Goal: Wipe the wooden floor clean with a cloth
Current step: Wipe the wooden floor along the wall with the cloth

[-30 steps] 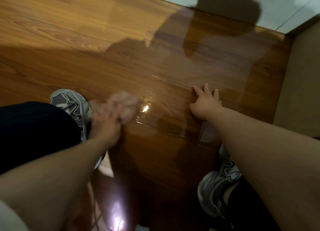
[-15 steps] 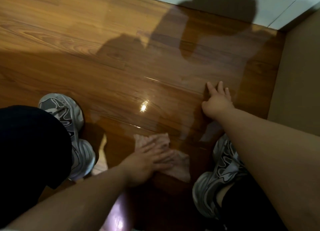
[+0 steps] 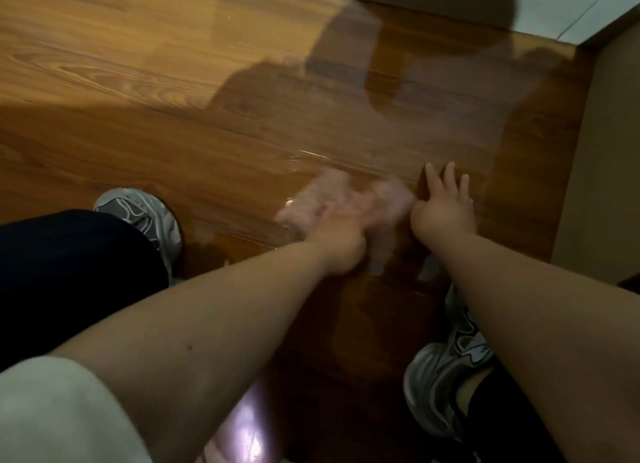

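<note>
Wooden floor (image 3: 138, 81) mid-wipe: your left hand (image 3: 334, 235) rides the blurred cloth (image 3: 323, 190), fingers unreadable, right hand (image 3: 443, 211) splayed flat; probably sweep far boards next.

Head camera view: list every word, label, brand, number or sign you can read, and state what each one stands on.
No readable text anywhere in this view.
The left sneaker and right sneaker: grey and white patterns only, no legible brand or number.
The cloth: motion-blurred, no label can be made out.
The wooden floor: wood grain only, no marks or signs.
</note>
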Demonstrator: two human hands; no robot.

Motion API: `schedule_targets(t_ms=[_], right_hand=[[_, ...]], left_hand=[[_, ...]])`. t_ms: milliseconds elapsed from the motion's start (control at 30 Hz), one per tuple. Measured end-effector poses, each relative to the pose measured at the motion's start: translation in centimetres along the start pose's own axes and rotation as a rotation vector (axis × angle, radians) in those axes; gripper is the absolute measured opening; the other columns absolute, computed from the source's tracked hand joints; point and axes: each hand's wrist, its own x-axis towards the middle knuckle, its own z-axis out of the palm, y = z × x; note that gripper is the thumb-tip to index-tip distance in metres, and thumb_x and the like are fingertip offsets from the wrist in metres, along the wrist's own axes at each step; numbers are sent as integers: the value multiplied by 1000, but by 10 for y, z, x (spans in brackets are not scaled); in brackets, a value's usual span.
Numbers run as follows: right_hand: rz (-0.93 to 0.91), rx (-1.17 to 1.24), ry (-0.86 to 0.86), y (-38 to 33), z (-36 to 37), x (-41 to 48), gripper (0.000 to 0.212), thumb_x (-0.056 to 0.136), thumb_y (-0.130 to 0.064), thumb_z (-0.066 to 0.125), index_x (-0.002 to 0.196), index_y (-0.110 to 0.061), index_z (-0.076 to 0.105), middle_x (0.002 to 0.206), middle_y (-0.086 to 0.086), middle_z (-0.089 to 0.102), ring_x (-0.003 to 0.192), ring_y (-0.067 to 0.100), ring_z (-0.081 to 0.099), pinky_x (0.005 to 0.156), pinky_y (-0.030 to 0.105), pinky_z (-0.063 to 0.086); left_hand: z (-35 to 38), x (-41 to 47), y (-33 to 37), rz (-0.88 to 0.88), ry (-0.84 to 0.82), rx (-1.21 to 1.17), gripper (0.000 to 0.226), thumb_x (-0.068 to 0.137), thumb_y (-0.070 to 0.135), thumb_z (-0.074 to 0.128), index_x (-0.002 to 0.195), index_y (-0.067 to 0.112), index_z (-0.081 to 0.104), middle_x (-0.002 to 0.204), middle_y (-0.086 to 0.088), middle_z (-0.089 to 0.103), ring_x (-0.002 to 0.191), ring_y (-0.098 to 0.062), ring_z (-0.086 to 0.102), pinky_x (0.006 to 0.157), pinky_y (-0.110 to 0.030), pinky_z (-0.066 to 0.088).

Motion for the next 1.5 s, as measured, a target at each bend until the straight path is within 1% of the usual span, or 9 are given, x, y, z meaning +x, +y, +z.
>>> schedule_targets(t_ms=[100, 300, 400, 567, 800, 900, 1100, 1400, 1500], right_hand=[[-88, -66, 44, 11, 2, -2, 65, 94, -26, 38, 153, -34, 14, 163, -1, -3, 149, 25, -2, 119, 43, 7], [-74, -43, 74, 8, 11, -1, 62, 97, -27, 34, 154, -34, 10, 162, -1, -8, 148, 26, -8, 119, 44, 0], [-80, -91, 86, 9, 13, -1, 62, 97, -28, 33, 154, -33, 7, 162, -1, -9, 148, 27, -9, 119, 44, -1], [-77, -123, 25, 9, 4, 1, 63, 97, -27, 34, 153, -34, 7, 162, -1, -10, 148, 28, -8, 118, 45, 4], [-3, -147, -147, 2, -18, 1, 79, 90, -5, 40, 153, -37, 3, 161, -6, -14, 149, 26, -8, 118, 49, 15], [-10, -185, -188, 3, -20, -5, 81, 91, -2, 40, 153, -37, 3, 161, -6, -13, 149, 25, -6, 118, 50, 17], [13, -232, -246, -7, -17, -22, 79, 93, -3, 42, 153, -35, 2, 161, -3, -16, 149, 29, -6, 115, 50, 24], [-54, -294, -339, -23, -5, -40, 77, 92, -4, 43, 154, -34, 8, 161, 1, -16, 148, 33, -3, 113, 52, 30], [-50, -304, -338, -22, -3, -43, 81, 91, -3, 48, 153, -35, 7, 161, -1, -17, 148, 32, -3, 112, 52, 31]], left_hand=[[-6, -1, -28, 377, -113, 387, 64, 94, 23, 43, 149, 43, 18, 160, 8, -5, 147, -15, -4, 114, -50, -8], [-55, -25, -138, -676, 227, -5, 61, 97, 26, 39, 151, 37, 13, 161, 3, -9, 146, -31, -7, 114, -60, 5], [-57, -26, -137, -853, 262, -254, 63, 96, 20, 38, 152, 36, 14, 161, -1, -9, 146, -31, -12, 114, -58, -3], [25, -58, -48, -215, 238, -14, 70, 88, 11, 45, 151, 30, 23, 161, -1, -1, 147, -26, -5, 115, -50, -7], [121, -142, -2, 903, -405, 640, 56, 92, 33, 32, 148, 37, 27, 160, 10, 9, 144, -17, -8, 112, -54, -9], [88, -132, -34, 828, -163, 715, 56, 88, 32, 32, 143, 40, 39, 155, 9, 26, 145, -19, 17, 114, -56, 8], [24, -110, -103, -246, 59, 264, 64, 97, 26, 36, 152, 36, 5, 161, -3, -6, 147, -24, -6, 113, -58, 9], [114, -187, -56, 896, -627, 650, 59, 94, 32, 44, 149, 35, 22, 160, 9, -2, 146, -19, -14, 110, -63, -9], [90, -171, -74, 697, -477, 651, 61, 94, 29, 37, 149, 41, 14, 160, 10, -10, 143, -22, -26, 111, -60, -13]])
